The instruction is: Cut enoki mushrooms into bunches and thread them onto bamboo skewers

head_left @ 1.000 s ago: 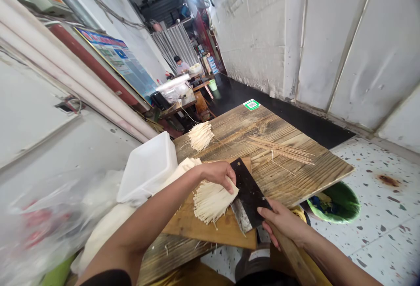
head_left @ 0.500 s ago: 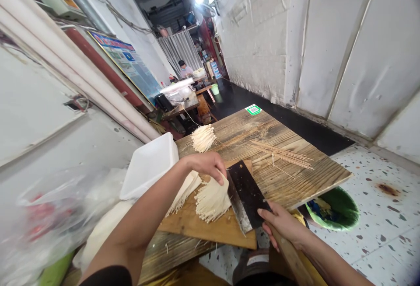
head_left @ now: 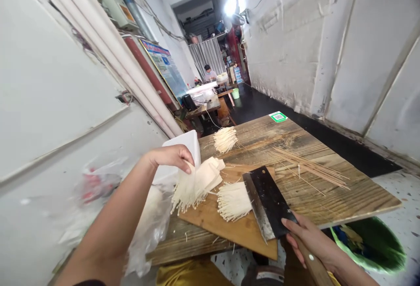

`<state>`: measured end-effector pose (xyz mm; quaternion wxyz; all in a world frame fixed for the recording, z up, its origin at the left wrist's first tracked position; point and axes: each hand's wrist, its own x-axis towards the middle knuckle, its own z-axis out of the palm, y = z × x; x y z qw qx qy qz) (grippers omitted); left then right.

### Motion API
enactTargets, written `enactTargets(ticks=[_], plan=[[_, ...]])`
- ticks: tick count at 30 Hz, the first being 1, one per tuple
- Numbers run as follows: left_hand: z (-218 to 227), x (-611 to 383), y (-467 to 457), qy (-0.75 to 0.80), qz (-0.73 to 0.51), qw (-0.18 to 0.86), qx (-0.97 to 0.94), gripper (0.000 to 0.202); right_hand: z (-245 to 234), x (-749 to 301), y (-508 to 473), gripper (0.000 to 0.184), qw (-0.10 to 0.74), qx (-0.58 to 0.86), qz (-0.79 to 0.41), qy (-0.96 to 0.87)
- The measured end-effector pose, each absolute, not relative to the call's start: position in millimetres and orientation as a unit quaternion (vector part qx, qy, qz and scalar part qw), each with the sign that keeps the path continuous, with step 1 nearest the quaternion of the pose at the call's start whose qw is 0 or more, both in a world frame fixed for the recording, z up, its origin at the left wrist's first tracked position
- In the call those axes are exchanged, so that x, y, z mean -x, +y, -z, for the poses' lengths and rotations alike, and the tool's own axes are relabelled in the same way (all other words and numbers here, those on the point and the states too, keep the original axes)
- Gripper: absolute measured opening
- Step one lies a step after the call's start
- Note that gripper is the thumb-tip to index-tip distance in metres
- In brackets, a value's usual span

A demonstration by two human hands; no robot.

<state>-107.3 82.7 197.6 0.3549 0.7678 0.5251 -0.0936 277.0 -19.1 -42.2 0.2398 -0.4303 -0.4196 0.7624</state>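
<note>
My left hand (head_left: 175, 157) pinches a thin fan of enoki mushrooms (head_left: 183, 190) over the left edge of the wooden cutting board (head_left: 231, 233). Overlapping enoki slices (head_left: 211, 172) lie right beside it. Another enoki bunch (head_left: 233, 200) rests mid-board, its cut end against the blade. My right hand (head_left: 306, 231) is wrapped round the handle of a dark cleaver (head_left: 271, 203), whose broad blade leans over the board's right side.
Farther back on the wooden table (head_left: 256, 139) are an enoki pile (head_left: 225, 139), bamboo skewers (head_left: 311, 168) and a QR card (head_left: 278, 116). A white plastic bin (head_left: 183, 139) and plastic bags (head_left: 98, 181) stand left. A green-lined bin (head_left: 374, 242) is below right. Someone (head_left: 210, 74) sits far off.
My left hand has moved left from the bunch by the blade to the slices at the board's left, carrying an enoki slice. The cleaver stays on the board's right side. The view has shifted.
</note>
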Motion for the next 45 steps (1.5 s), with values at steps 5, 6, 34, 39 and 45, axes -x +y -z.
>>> enactTargets(ticks=[5, 6, 34, 39, 45], plan=[[-158, 115, 113, 0.565, 0.175, 0.303, -0.747, 0.031, 41, -277, -19, 0.042, 0.238, 0.443, -0.758, -0.415], [-149, 113, 120, 0.568, 0.191, 0.296, -0.744, 0.031, 40, -277, -19, 0.041, 0.237, 0.444, -0.757, -0.416], [19, -89, 0, 0.589, -0.078, -0.07, -0.801, 0.072, 32, -331, -20, 0.04, 0.28, 0.433, -0.768, -0.381], [25, -86, 4, 0.585, -0.069, -0.076, -0.805, 0.071, 34, -338, -15, 0.04, 0.268, 0.392, -0.806, -0.353], [24, -87, 1, 0.594, -0.06, -0.082, -0.798, 0.069, 38, -341, -12, 0.036, 0.253, 0.35, -0.835, -0.34]])
